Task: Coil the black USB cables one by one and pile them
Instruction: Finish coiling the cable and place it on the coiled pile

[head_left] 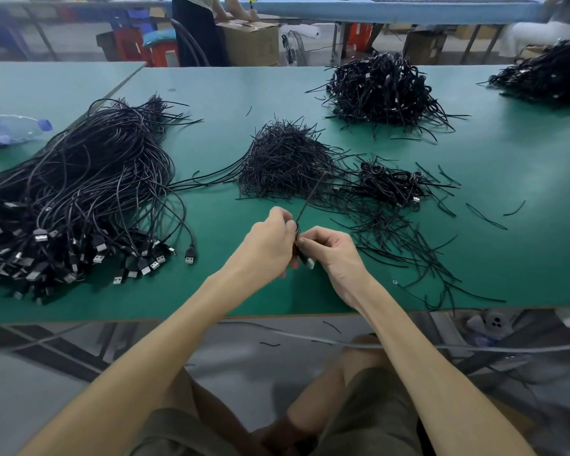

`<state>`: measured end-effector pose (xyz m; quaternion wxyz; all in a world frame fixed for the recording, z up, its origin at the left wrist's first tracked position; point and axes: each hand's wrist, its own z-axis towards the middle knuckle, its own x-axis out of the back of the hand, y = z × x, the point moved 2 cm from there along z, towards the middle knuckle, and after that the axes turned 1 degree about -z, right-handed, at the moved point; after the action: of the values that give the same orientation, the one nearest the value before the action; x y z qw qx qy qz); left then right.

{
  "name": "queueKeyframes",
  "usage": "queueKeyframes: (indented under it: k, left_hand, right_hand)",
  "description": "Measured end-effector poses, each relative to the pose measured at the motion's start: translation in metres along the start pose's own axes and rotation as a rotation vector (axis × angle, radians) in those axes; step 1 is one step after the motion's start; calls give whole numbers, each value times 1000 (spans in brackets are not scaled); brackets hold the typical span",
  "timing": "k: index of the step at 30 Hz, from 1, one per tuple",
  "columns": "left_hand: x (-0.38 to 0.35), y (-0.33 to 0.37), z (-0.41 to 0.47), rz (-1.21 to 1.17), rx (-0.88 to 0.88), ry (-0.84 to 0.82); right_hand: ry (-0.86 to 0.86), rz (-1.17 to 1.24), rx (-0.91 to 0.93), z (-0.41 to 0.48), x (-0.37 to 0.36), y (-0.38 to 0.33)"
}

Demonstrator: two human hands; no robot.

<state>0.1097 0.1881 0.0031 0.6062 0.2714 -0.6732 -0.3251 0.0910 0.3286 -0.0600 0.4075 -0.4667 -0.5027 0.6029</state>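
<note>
Left hand (pixel 270 246) and right hand (pixel 331 255) pinch one black cable (pixel 299 250) at the frame centre, probably nearly bundled; only a small pile of coils (pixel 389 184) lies centre right, while the big heap (pixel 79 192) at left is not yet coiled.

Loose cables (pixel 79 192) lie left on the table (pixel 211 93) — ties (pixel 283 162) centre, coiled cables (pixel 392 182) right.

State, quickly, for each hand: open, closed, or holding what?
Left hand: closed, holding the black USB cable.
Right hand: closed, pinching the same cable.
</note>
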Motion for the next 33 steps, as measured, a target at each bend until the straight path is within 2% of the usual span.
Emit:
queueKeyframes:
  k: [3,5,8,11,13,15,18,22,28,33]
  left_hand:
    - [0,4,2,-237,8,-165]
    - [6,5,-1,-201,-68,-286]
    - [18,-2,4,173,-216,-276]
    - [26,-6,10,563,-364,-159]
    - [30,-6,9,711,-561,-57]
    - [32,-8,10,776,-656,-39]
    - [28,-12,14,774,-588,-86]
    - [23,-17,16,877,-539,59]
    - [9,-3,11,929,-495,244]
    - [4,14,-6,1082,-412,317]
  right_hand:
    - [29,42,-7,0,3,-1]
    - [36,50,-8,0,4,-1]
    - [14,10,-13,1,3,0]
    - [21,-7,-29,2,3,0]
    - [19,17,-39,2,4,0]
    - [12,29,-45,2,3,0]
    - [-12,6,-47,1,1,-2]
    - [-46,-12,-21,0,0,-3]
    - [-5,72,-69,1,2,-2]
    - [-34,85,-30,0,3,-2]
